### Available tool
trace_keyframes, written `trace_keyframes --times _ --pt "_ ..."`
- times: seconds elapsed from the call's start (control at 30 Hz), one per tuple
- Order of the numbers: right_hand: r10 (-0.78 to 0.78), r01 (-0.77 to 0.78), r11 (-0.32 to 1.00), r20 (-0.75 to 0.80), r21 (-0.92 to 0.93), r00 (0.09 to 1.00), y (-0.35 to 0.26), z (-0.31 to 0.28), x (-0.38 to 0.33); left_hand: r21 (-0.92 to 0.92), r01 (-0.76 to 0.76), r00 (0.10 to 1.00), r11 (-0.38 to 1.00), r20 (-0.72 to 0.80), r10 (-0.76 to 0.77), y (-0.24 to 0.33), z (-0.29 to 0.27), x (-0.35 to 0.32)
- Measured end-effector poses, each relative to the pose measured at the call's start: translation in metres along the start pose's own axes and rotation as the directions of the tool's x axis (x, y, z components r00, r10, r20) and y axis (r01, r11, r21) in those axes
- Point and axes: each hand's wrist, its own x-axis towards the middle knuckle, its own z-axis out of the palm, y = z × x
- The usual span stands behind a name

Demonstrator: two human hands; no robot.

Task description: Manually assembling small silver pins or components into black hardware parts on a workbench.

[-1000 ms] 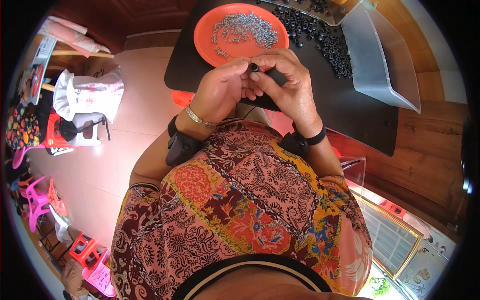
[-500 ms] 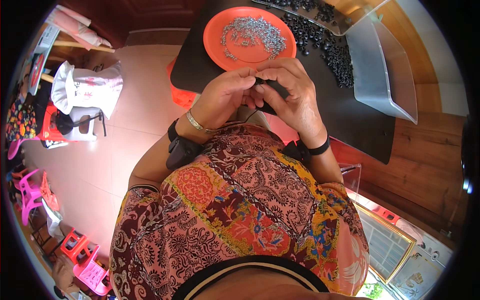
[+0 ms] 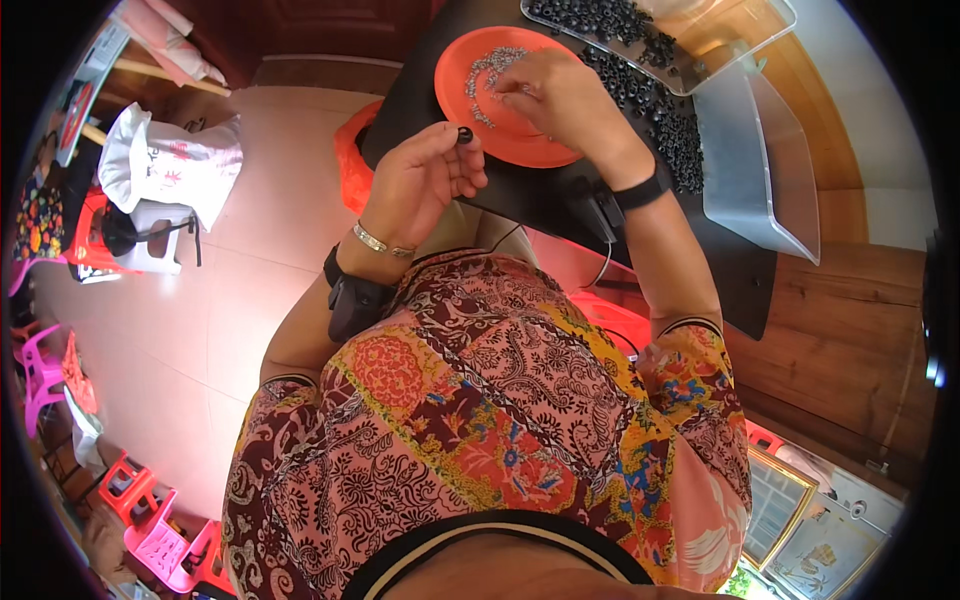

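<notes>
A small black ring-shaped part [image 3: 465,134] is pinched between thumb and forefinger of the left hand [image 3: 425,180], the other fingers being curled loosely underneath; it is held raised just off the near-left rim of the round orange plastic plate [image 3: 530,150], seemingly so that it stays ready while the other hand fetches its mate. The right hand [image 3: 560,95] is laid over the middle of the orange plate, its fingertips drawn together into the heap of small silvery metal pieces [image 3: 485,72] spread there; whether one has been gripped cannot be told. The shallow plate appears to be used to keep the tiny pieces gathered and easy to pick. Beyond the plate, on its far-right side, loose black rings [image 3: 650,95] are heaped on the black tabletop [image 3: 560,200] and in a clear plastic tray [image 3: 700,30], within easy reach. A second clear tray [image 3: 755,165] is set to the right of the plate
</notes>
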Motion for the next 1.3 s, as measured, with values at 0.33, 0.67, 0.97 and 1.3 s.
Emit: trace_keyframes --times 0.33,0.67,0.97,1.3 --pt "-0.123 0.145 0.961 0.109 -0.235 0.986 0.011 0.025 0.016 -0.011 -0.001 1.000 1.000 -0.021 0.001 -0.001 -0.002 -0.001" --pt "0.007 0.001 0.985 0.046 -0.171 0.999 0.012 0.024 0.018 0.007 0.033 0.999 0.999 -0.019 -0.033 0.001 0.001 0.003" --pt "0.365 -0.202 0.528 -0.006 0.825 0.931 -0.040 -0.014 -0.025 0.066 0.026 0.998 0.997 0.051 -0.029 0.009 0.014 0.013" --pt "0.213 0.038 0.857 -0.420 0.514 0.882 -0.061 0.009 -0.048 0.084 0.064 0.995 0.994 0.072 -0.071 0.003 0.022 0.013"
